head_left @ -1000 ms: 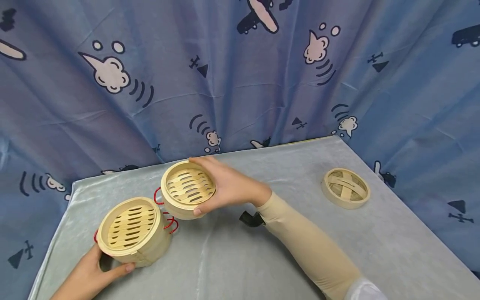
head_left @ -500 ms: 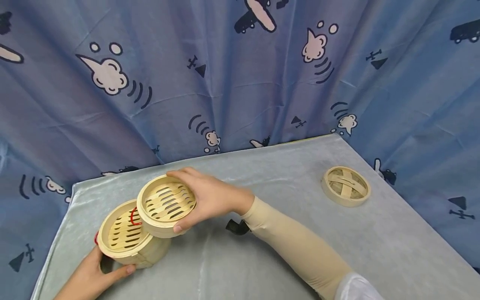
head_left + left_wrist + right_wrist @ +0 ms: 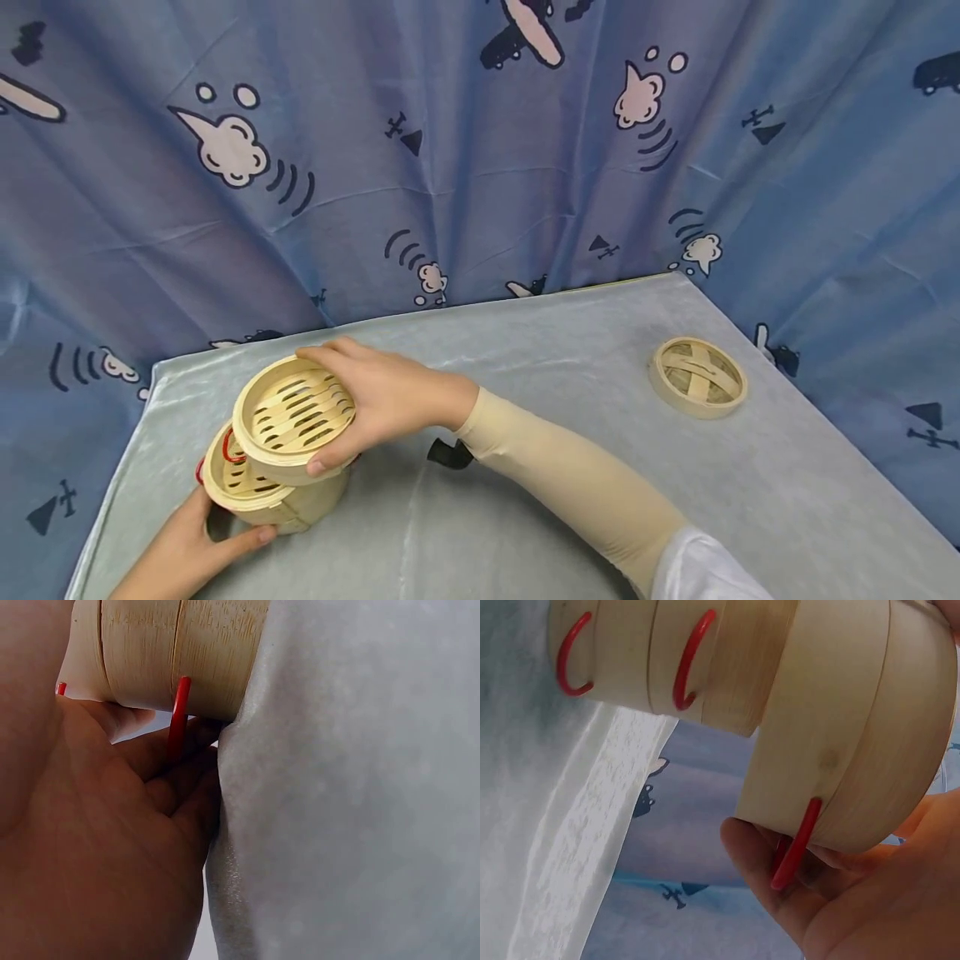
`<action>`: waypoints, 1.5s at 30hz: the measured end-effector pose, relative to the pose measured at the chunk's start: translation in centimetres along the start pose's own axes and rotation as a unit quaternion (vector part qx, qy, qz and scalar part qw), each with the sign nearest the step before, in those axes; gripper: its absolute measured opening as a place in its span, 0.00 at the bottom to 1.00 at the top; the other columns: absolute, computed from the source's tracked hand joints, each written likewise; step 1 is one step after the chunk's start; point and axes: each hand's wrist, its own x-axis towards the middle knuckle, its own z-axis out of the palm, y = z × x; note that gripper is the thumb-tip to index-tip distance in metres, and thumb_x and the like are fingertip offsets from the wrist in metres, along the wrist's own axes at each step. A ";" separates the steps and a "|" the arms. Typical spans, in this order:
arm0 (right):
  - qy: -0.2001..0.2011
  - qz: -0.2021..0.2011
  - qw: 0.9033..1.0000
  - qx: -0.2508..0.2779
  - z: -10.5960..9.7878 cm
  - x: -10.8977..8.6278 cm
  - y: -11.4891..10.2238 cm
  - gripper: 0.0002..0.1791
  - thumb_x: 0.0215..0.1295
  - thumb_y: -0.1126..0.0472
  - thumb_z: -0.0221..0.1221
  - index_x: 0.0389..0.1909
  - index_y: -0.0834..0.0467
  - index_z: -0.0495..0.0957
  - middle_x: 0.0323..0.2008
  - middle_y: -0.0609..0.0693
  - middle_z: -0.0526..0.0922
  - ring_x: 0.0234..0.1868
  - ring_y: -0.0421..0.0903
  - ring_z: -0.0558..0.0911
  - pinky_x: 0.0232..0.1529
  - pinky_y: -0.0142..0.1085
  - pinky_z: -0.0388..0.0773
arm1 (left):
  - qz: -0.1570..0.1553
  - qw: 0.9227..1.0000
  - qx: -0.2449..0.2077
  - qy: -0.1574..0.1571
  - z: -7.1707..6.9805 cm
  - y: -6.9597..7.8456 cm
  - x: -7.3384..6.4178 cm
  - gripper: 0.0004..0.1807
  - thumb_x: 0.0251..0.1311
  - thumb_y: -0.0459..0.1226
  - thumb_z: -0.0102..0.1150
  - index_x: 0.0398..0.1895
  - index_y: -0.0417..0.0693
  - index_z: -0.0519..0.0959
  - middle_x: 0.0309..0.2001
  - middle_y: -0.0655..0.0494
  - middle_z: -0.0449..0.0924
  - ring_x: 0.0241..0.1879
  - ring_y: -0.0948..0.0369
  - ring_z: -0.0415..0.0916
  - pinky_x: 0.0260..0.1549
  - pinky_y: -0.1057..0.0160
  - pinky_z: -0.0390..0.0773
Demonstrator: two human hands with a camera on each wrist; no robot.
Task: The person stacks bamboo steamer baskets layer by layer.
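A bamboo steamer basket [image 3: 300, 417] with a slatted floor and red handles is gripped by my right hand [image 3: 393, 392] from its right side, thumb at the front. It hangs over the stacked bamboo steamer baskets [image 3: 315, 504], partly covering their slatted top. In the right wrist view the held basket's lower edge sits offset from the stack [image 3: 622, 652], very close to its rim; contact is hard to tell. My left hand [image 3: 183, 546] holds the stack low on its left, thumb in front. A red handle [image 3: 178, 716] stands by its fingers in the left wrist view.
A round bamboo steamer lid [image 3: 697, 408] with crossed strips lies at the right of the table [image 3: 525, 517], which is covered in pale grey cloth. Behind and beside the table hangs a blue patterned curtain [image 3: 480, 192].
My right hand has carried its basket left and slightly down, from beside the stack to over it. The left hand and the stack have stayed put.
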 end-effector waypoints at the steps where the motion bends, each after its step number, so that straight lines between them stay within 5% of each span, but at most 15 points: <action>1: -0.001 0.000 1.000 -0.002 0.1 0.2 -0.1 0.69 0.34 0.18 0.65 0.78 0.41 0.48 0.66 0.39 0.62 0.59 0.33 0.67 0.57 0.30 0.70 | -0.004 1.000 0.000 -0.003 0.0 0.0 0.0 0.54 0.54 0.46 0.75 0.77 0.76 0.48 0.72 0.52 0.59 0.63 0.80 0.52 0.50 0.86 0.49; 14: -0.032 0.009 0.999 -0.038 0.8 2.2 -3.1 0.69 0.36 0.17 0.62 0.78 0.42 0.48 0.65 0.38 0.62 0.58 0.32 0.67 0.55 0.29 0.70 | -0.007 1.000 -0.007 -0.008 -0.2 -0.2 0.1 0.49 0.55 0.46 0.74 0.75 0.69 0.54 0.69 0.52 0.63 0.63 0.77 0.55 0.50 0.85 0.50; 18: -0.027 0.016 0.998 -0.054 0.9 2.5 -3.7 0.69 0.35 0.16 0.61 0.78 0.42 0.48 0.65 0.39 0.63 0.58 0.33 0.68 0.54 0.30 0.71 | 0.007 1.000 -0.014 -0.001 -0.2 -0.2 0.2 0.49 0.54 0.44 0.75 0.74 0.72 0.55 0.67 0.54 0.65 0.62 0.79 0.56 0.51 0.85 0.51; 24: -0.022 0.027 0.996 -0.077 1.1 2.6 -4.4 0.69 0.35 0.14 0.59 0.78 0.43 0.49 0.64 0.41 0.64 0.57 0.34 0.69 0.51 0.32 0.74 | -0.023 1.000 -0.008 -0.008 -0.3 0.0 0.1 0.48 0.56 0.48 0.72 0.75 0.74 0.52 0.69 0.54 0.63 0.62 0.81 0.54 0.48 0.85 0.51; 45: 0.022 0.089 0.989 -0.112 2.5 2.5 -6.1 0.69 0.30 0.10 0.55 0.74 0.43 0.55 0.57 0.43 0.69 0.49 0.41 0.75 0.40 0.37 0.79 | -0.008 1.000 -0.016 0.000 -0.2 0.1 -0.1 0.47 0.55 0.45 0.74 0.75 0.66 0.56 0.67 0.53 0.66 0.61 0.81 0.56 0.50 0.86 0.51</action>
